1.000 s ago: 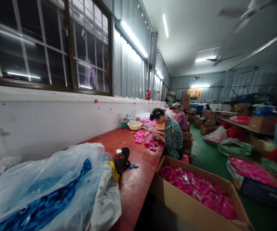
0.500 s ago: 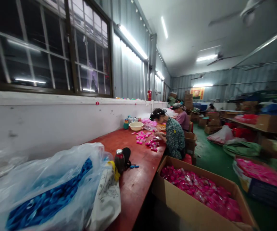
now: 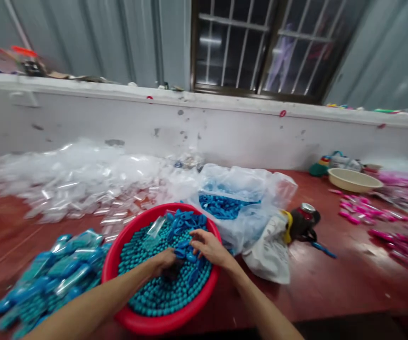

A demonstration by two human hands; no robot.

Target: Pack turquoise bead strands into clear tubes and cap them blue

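A red basin (image 3: 108,259) holds many strings of turquoise beads (image 3: 154,295), with glossy blue pieces (image 3: 186,222) heaped on top. A small clear plastic packet (image 3: 156,229) lies on the beads. My left hand (image 3: 166,262) reaches into the middle of the basin; its fingers are dark and smeared, so their grip is hidden. Just right of it, my right hand (image 3: 209,246) hovers at the blue pieces with its fingers curved and apart. Whether its fingertips touch a piece is unclear.
Filled blue-and-turquoise packets (image 3: 65,267) are piled left of the basin. Clear empty bags (image 3: 83,174) spread behind. To the right are a plastic sack (image 3: 278,184) of blue pieces, a cloth bag (image 3: 269,255), a flask (image 3: 306,212), pink items (image 3: 363,210) and a cream bowl (image 3: 354,181).
The view has swung left and down from the room to the table in front of me. Both my hands and the red basin have come into view.
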